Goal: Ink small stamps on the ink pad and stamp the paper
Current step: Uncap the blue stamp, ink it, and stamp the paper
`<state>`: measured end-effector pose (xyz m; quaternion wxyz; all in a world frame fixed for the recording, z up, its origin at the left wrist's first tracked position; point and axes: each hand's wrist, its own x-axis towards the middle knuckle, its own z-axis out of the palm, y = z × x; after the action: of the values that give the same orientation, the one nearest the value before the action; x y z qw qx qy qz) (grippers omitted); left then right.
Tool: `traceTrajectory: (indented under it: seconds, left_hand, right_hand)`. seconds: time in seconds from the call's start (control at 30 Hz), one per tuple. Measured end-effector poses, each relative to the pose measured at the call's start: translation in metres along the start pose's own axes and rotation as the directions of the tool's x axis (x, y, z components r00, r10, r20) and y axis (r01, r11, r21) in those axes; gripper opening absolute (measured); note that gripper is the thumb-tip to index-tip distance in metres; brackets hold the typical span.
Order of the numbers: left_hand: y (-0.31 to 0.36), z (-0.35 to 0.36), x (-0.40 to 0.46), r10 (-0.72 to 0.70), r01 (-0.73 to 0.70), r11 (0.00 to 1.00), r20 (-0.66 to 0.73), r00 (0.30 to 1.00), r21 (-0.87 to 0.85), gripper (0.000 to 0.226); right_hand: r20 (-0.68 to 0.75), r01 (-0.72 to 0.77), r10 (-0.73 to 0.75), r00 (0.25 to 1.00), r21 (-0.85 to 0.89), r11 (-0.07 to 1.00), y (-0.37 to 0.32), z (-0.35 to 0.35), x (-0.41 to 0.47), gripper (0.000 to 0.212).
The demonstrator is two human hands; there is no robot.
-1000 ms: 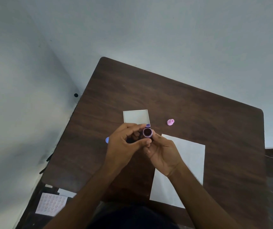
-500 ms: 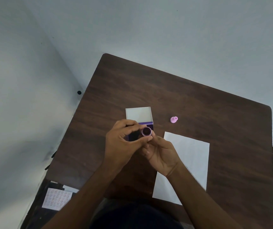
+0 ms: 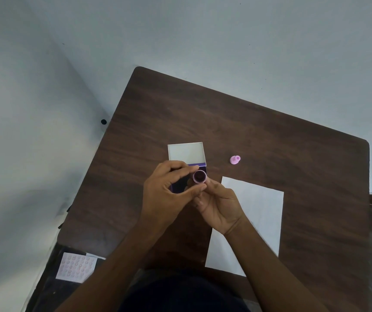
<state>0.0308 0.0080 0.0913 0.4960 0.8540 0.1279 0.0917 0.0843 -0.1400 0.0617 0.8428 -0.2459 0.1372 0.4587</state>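
Observation:
A small round pink stamp (image 3: 199, 177), its dark face turned up at me, is pinched between the fingertips of both hands above the table. My left hand (image 3: 169, 192) curls around its left side, and my right hand (image 3: 220, 204) supports it from below on the right. Just behind my fingers stands a purple box (image 3: 200, 165) with an open white lid (image 3: 186, 152); the box's contents are hidden by my left hand. A white sheet of paper (image 3: 259, 212) lies to the right of my hands. Another pink stamp (image 3: 235, 159) stands alone beyond the paper.
The dark wooden table (image 3: 248, 122) sits in a corner against pale walls. A printed sheet with rows of small pink marks (image 3: 76, 266) lies on a lower surface at the bottom left. A small black dot (image 3: 103, 122) is on the left wall.
Both hands keep hold of the pink stamp and barely shift. The view has drifted slightly, so the table sits a little further right. The blue object by my left hand is out of sight.

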Motion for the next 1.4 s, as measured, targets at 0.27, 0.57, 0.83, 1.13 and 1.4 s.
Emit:
traceTrajectory:
  seconds: [0.27,0.57,0.83,1.13,1.4]
  left_hand:
    - [-0.043,0.006,-0.007,-0.152,0.150,0.986,0.022,0.988,0.068,0.046]
    - [-0.093,0.028,0.008,-0.367,0.299,0.907,0.208,0.906,0.297,0.079]
    - [-0.109,0.035,0.020,-0.303,0.162,0.885,0.275,0.912,0.437,0.089]
    - [-0.111,0.034,0.022,-0.252,0.114,0.890,0.267,0.930,0.442,0.086]
    - [-0.112,0.036,0.022,-0.233,0.104,0.894,0.255,0.938,0.435,0.086]
  right_hand:
    - [-0.489,-0.107,-0.279,0.827,-0.622,0.776,-0.016,-0.019,0.015,0.024]
    - [-0.263,-0.340,-0.614,0.744,-0.941,-0.008,0.010,-0.030,0.048,0.029]
    - [-0.271,-0.405,-0.521,0.810,-0.900,-0.162,0.015,-0.026,0.063,0.029]
    - [-0.279,-0.431,-0.472,0.836,-0.866,-0.252,0.021,-0.024,0.068,0.031]
    - [-0.219,-0.402,-0.476,0.852,-0.856,-0.325,0.022,-0.024,0.068,0.032]
